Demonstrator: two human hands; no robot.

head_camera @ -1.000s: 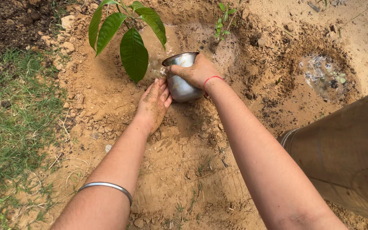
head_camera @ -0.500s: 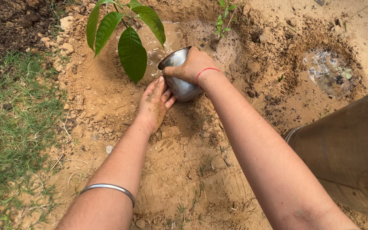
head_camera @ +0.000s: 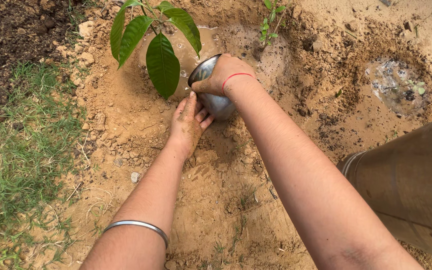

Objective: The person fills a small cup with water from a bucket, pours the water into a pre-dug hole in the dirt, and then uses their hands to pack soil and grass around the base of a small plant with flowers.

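My right hand [head_camera: 224, 74], with a red thread at the wrist, grips the rim of a small round steel pot [head_camera: 215, 102] tipped toward a muddy water puddle [head_camera: 198, 45]. My left hand [head_camera: 188, 122], smeared with mud, lies flat on the sandy soil with its fingertips against the pot's underside. A silver bangle [head_camera: 138, 227] rings the left forearm. Just beyond the pot, a young sapling with large green leaves [head_camera: 162, 62] stands in the wet basin.
A large metal bucket [head_camera: 411, 185] sits at the right edge. A small seedling [head_camera: 271, 22] grows at the top, and another wet hollow [head_camera: 396, 87] lies far right. Grass [head_camera: 21, 160] covers the left side; dark soil [head_camera: 6, 30] is top left.
The right hand has tipped the pot further toward the sapling's puddle and covers more of its rim. The left hand stays under the pot.
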